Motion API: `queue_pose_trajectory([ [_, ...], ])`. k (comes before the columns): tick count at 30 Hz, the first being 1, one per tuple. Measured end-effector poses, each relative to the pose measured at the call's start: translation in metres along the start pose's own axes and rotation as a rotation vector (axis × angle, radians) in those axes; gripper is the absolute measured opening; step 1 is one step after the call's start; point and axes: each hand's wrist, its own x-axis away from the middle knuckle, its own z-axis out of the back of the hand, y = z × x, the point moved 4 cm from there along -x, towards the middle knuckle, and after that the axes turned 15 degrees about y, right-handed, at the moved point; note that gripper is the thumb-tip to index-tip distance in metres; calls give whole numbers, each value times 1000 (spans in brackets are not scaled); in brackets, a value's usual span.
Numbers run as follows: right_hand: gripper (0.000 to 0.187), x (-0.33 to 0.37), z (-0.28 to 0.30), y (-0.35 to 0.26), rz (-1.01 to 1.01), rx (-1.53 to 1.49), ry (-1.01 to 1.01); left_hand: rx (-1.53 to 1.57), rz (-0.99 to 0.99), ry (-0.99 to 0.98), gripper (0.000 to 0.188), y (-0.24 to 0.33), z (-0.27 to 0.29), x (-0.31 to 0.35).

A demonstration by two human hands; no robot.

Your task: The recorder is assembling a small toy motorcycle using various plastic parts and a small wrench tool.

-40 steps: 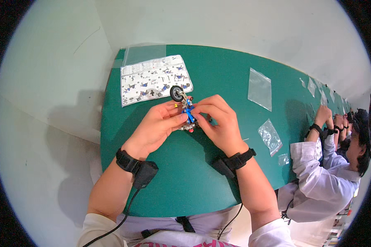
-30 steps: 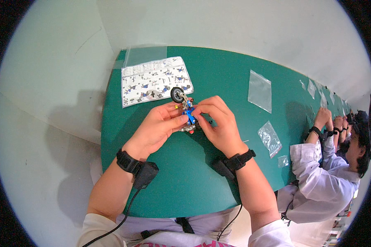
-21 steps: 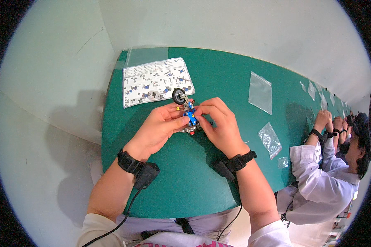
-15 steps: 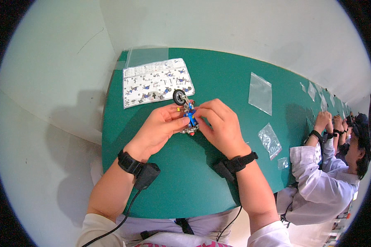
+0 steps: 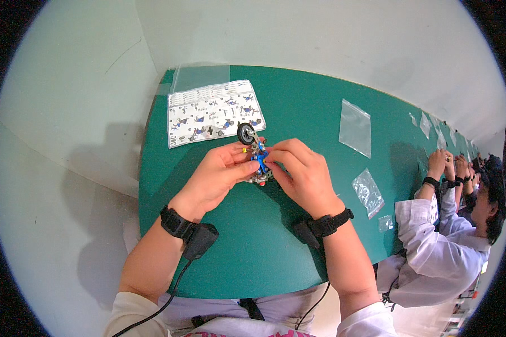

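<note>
A small toy motorcycle model (image 5: 260,163), blue and metallic with a black wheel (image 5: 245,134) at its far end, is held up over the green table between both hands. My left hand (image 5: 222,173) is closed around its left side, the thumb lying along the blue part. At the right side, my right hand (image 5: 299,173) pinches at the blue part with thumb and index finger; whatever small piece may lie between these fingertips is hidden. A little yellow part (image 5: 244,150) shows near the left fingertips, and a red part sits at the model's near end.
Beyond the hands lies a printed instruction sheet (image 5: 215,112) with a clear bag (image 5: 201,77) behind it. Several clear plastic bags, such as a flat one (image 5: 355,129) and a crumpled one (image 5: 368,193), rest on the green table (image 5: 236,247). A co-worker (image 5: 444,247) sits at right.
The model and its wheel have shifted very slightly to the right. My right hand has turned a little at the blue part, and my left hand keeps its hold.
</note>
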Motion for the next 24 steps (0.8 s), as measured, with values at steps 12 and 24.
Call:
queue_pose_trajectory([
  [12, 21, -2, 3, -4, 40, 29, -51, -35, 3, 12, 49, 0, 1, 0],
  [24, 16, 10, -2, 15, -221, -166, -12, -33, 12, -3, 45, 2, -1, 2],
])
